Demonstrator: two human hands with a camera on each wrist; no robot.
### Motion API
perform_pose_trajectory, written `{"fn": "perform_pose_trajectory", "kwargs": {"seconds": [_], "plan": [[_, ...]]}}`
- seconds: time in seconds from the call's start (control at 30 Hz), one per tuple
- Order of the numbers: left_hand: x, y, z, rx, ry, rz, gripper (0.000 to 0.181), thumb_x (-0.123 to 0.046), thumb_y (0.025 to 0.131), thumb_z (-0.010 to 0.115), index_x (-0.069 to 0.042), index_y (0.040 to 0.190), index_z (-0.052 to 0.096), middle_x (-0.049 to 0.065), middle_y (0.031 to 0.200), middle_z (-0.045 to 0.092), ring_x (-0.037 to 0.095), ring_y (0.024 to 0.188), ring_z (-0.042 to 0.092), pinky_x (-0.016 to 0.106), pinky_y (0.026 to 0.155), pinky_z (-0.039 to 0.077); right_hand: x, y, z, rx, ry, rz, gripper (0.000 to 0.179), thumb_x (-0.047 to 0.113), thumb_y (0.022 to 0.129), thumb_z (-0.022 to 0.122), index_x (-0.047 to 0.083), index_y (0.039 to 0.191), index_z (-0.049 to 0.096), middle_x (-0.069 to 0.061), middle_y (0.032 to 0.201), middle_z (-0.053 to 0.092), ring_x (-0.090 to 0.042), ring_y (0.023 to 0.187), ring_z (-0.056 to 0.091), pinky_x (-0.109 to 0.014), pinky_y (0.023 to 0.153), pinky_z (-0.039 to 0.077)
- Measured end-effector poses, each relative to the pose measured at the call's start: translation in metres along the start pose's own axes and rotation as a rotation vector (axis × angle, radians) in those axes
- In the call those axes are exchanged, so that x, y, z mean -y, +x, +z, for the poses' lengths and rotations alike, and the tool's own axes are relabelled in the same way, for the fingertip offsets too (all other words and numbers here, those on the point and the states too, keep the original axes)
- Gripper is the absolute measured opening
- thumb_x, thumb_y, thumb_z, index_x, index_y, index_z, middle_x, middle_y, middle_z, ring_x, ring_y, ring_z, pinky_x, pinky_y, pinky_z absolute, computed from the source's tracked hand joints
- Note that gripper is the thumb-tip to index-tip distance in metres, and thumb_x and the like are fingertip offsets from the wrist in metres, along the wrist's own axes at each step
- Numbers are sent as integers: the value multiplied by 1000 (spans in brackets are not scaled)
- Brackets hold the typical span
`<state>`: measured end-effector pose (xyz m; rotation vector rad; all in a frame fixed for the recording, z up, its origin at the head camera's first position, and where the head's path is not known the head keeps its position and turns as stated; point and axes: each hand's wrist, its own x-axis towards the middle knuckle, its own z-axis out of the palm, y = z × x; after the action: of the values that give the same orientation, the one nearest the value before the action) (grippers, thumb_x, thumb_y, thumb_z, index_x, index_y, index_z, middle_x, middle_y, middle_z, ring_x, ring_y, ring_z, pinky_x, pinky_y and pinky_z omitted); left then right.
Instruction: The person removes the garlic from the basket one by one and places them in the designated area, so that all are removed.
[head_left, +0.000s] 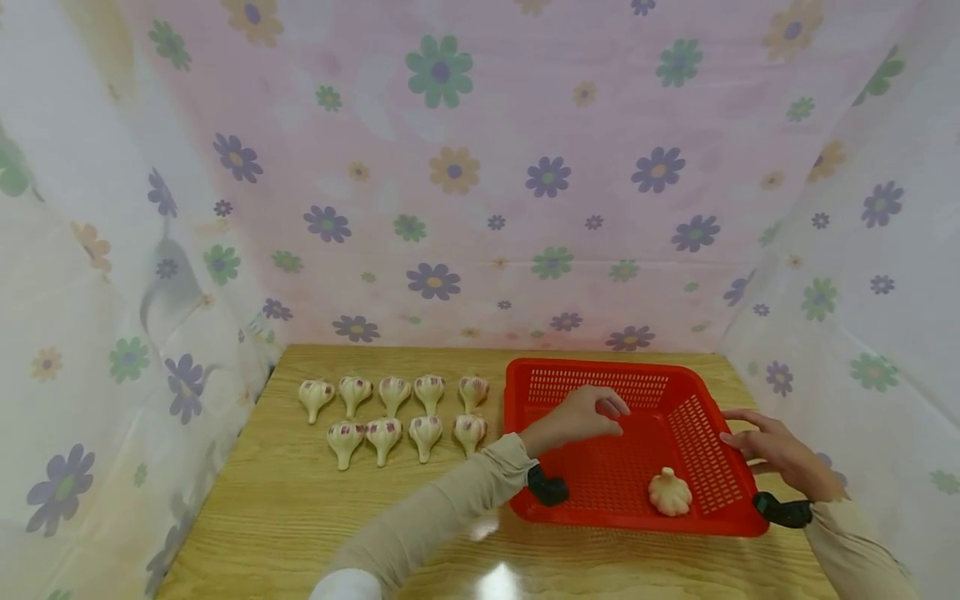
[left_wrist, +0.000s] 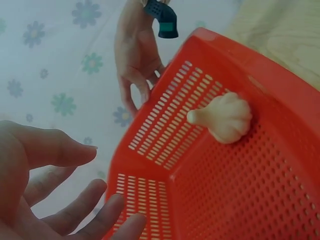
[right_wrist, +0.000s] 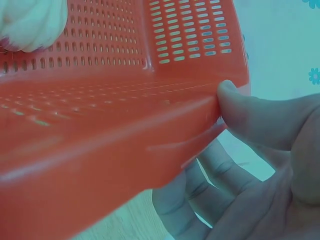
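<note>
A red plastic basket (head_left: 637,523) with slotted walls sits on the right of the table. Inside it, near the front right corner, lies one garlic bulb (head_left: 669,493), seen closer in the left wrist view with its stem toward the slotted wall. My left hand (head_left: 581,414) hovers over the basket's left half, thumb and fingers apart, holding nothing. At the basket's right side my right hand (head_left: 780,454) grips the rim; the right wrist view shows the thumb (right_wrist: 240,107) on top and the fingers (right_wrist: 195,195) curled beneath.
Left of the basket, several garlic bulbs (head_left: 425,435) with purple marks lie in two rows on the wooden table (head_left: 285,517). Flower-patterned cloth (head_left: 495,167) hangs behind the table and along both sides.
</note>
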<state>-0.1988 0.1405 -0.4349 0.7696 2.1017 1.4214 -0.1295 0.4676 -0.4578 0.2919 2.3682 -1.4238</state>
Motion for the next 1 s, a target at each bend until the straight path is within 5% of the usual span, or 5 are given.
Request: {"fn": "perform_pose_trajectory", "kwargs": {"seconds": [0.33, 0.7, 1.0], "plan": [[-10, 18, 31, 52, 124, 18, 17, -8, 83, 72, -17, 96, 67, -7, 95, 61, 7, 87, 56, 20, 67, 48, 0, -4, 2, -18, 5, 12, 66, 24, 98, 52, -9, 142, 17, -13, 100, 66, -28, 83, 66, -47, 74, 54], [-20, 37, 72, 117, 364, 63, 17, -12, 83, 72, -23, 95, 67, -11, 99, 62, 0, 90, 54, 11, 63, 42, 0, -4, 4, -22, 15, 23, 69, 26, 97, 53, -8, 144, 16, -12, 101, 66, -26, 84, 65, -47, 76, 54], [-24, 41, 97, 281, 385, 46, 22, -11, 84, 72, -23, 102, 68, -18, 98, 60, -4, 90, 53, 9, 69, 40, 0, -5, 3, -23, 17, 18, 68, 26, 97, 53, -7, 144, 17, -10, 103, 66, -26, 87, 65, -51, 79, 52]]}}
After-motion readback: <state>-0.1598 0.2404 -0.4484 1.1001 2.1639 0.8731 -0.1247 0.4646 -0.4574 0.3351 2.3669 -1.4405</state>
